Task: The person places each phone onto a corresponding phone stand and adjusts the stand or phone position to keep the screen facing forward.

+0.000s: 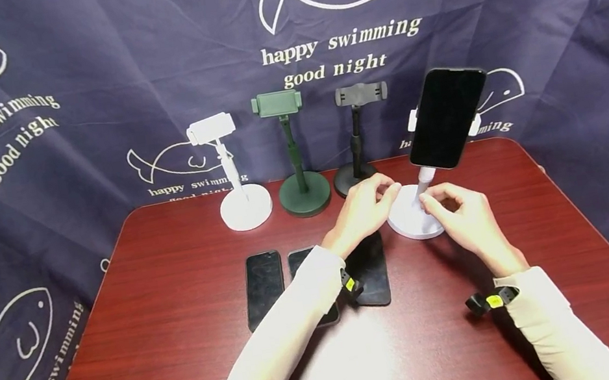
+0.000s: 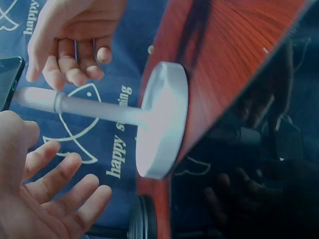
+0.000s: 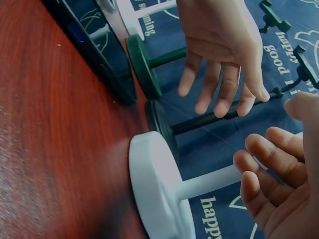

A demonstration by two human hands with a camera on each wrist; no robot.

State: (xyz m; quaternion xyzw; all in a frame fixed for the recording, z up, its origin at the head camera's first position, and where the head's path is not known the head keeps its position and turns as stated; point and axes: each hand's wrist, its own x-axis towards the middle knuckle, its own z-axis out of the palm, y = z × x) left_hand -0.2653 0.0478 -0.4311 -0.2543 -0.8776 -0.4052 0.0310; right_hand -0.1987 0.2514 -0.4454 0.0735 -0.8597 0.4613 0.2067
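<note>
A dark phone (image 1: 448, 117) sits tilted in the clamp of the right-hand white phone stand (image 1: 406, 221), high above its round base. My left hand (image 1: 359, 211) hovers left of the stand's post, its fingers loosely bent with nothing in them. On the other side, my right hand (image 1: 469, 218) is near the post, also holding nothing. Both wrist views show a gap between the relaxed fingers and the white post (image 2: 94, 107). In the right wrist view, the white base (image 3: 154, 184) rests flat on the table below both hands.
Along the back edge stand another white stand (image 1: 246, 207), a green stand (image 1: 305, 194) and a black stand (image 1: 345, 177). Three dark phones lie in front: a left one (image 1: 264, 288), a middle one (image 1: 298, 259) partly under my left sleeve, and a right one (image 1: 373, 275).
</note>
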